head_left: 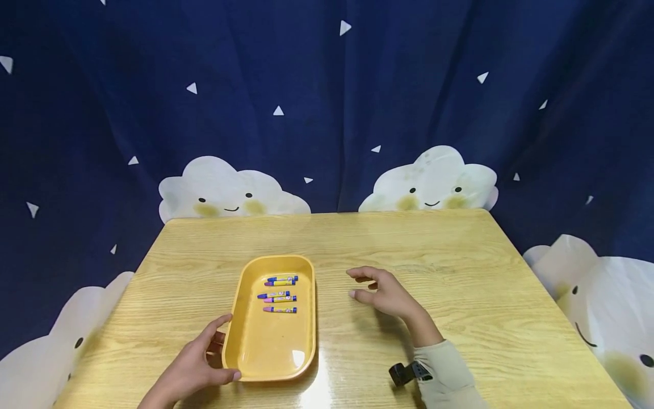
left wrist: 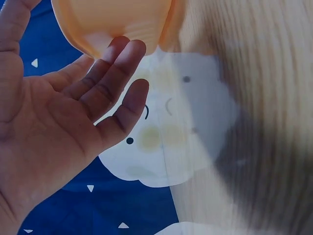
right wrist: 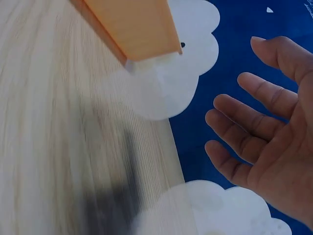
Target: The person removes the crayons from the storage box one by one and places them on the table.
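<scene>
A yellow tray (head_left: 276,352) lies on the table left of centre, its long side running away from me. Several crayons (head_left: 280,309) in yellow and blue wrappers lie crosswise in its far half, with blue, purple and pink tips. My left hand (head_left: 191,363) is at the tray's near left corner. Its thumb and index finger touch the outside of the rim, spread apart, while the other fingers (left wrist: 105,88) bend loosely below the tray. To the right of the tray, my right hand (head_left: 385,292) hovers above the table with relaxed fingers (right wrist: 244,117), holding nothing.
The wooden table (head_left: 460,272) reaches back to a dark blue curtain (head_left: 327,85) with white triangles and smiling clouds. A black strap device (head_left: 409,374) sits at the right wrist, by the light sleeve (head_left: 444,369). Light glares on the table near the tray.
</scene>
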`<state>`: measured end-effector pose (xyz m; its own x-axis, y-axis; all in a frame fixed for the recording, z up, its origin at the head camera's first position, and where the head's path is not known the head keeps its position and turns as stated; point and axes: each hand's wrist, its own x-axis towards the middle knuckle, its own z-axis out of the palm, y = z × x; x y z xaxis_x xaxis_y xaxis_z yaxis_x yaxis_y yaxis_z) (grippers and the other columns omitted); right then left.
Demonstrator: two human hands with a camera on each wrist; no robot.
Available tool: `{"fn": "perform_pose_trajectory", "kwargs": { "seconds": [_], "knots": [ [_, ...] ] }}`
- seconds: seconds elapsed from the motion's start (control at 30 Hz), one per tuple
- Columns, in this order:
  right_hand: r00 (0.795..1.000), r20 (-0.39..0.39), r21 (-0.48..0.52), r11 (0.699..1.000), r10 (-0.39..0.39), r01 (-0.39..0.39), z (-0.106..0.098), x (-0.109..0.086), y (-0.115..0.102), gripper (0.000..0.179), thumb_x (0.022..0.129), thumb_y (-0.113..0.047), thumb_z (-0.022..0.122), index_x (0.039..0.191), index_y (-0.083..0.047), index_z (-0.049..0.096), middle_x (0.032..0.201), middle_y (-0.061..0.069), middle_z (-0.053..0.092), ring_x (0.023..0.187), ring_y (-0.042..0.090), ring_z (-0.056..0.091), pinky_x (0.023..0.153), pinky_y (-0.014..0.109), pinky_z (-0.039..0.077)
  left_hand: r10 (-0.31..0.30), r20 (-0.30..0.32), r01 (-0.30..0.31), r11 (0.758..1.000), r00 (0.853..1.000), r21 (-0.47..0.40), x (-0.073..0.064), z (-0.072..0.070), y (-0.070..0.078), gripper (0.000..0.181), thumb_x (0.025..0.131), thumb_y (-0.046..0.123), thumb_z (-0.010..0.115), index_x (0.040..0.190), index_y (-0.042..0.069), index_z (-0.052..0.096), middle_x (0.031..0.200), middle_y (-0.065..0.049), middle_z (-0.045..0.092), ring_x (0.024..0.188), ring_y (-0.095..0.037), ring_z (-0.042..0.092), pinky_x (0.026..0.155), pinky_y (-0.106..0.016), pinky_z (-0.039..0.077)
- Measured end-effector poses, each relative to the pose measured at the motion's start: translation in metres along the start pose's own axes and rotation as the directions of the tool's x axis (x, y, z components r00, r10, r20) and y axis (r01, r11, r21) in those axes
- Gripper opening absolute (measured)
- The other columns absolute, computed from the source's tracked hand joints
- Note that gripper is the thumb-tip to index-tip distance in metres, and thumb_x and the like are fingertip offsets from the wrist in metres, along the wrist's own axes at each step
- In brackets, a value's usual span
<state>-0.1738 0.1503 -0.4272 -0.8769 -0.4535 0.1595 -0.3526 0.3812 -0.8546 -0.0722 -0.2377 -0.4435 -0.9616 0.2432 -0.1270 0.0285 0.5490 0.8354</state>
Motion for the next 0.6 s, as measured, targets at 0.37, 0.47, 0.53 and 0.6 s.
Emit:
{"fn": "perform_pose_trajectory", "kwargs": {
  "seconds": [0.37,0.47,0.53,0.6],
  "knots": [
    [0.999,0.046,-0.030,1.000,-0.005,0.006,0.016,0.030,-0.013,0.046,0.082,-0.025,0.072,0.124,-0.012,0.059,0.123,0.005,0.055,0.108,0.028,0.051,0.085,0.053,0.040,0.003,0.032,-0.003,1.000,0.999,-0.012,0.001,-0.002,0.001,0.101,0.060,0.020,0.088,0.140,0.003,0.029,0.098,-0.010,0.058,0.087,-0.024,0.056,0.074,-0.031,0.048],
    [0.999,0.049,-0.033,0.999,-0.007,0.009,0.019,0.040,-0.018,0.045,0.081,-0.023,0.073,0.122,-0.011,0.060,0.123,0.005,0.055,0.107,0.029,0.052,0.084,0.050,0.042,-0.004,0.034,0.005,1.000,0.999,-0.014,0.001,-0.002,0.002,0.100,0.060,0.020,0.088,0.139,0.003,0.029,0.098,-0.010,0.058,0.087,-0.024,0.057,0.074,-0.031,0.048],
    [0.999,0.050,-0.029,0.999,-0.015,0.016,0.023,0.047,-0.021,0.045,0.080,-0.023,0.073,0.122,-0.009,0.060,0.122,0.006,0.055,0.106,0.029,0.053,0.083,0.049,0.044,-0.003,0.034,0.003,1.000,0.999,-0.018,0.001,-0.003,0.003,0.100,0.059,0.020,0.088,0.139,0.003,0.029,0.097,-0.010,0.058,0.086,-0.024,0.057,0.073,-0.031,0.049],
    [0.998,0.057,-0.010,1.000,-0.016,0.017,0.027,0.053,-0.024,0.045,0.080,-0.022,0.073,0.121,-0.007,0.060,0.122,0.008,0.055,0.106,0.030,0.053,0.083,0.047,0.045,-0.004,0.034,0.005,1.000,0.999,-0.017,0.002,-0.003,0.003,0.100,0.059,0.020,0.088,0.139,0.004,0.030,0.097,-0.010,0.058,0.086,-0.023,0.057,0.073,-0.031,0.049]
  ]
}}
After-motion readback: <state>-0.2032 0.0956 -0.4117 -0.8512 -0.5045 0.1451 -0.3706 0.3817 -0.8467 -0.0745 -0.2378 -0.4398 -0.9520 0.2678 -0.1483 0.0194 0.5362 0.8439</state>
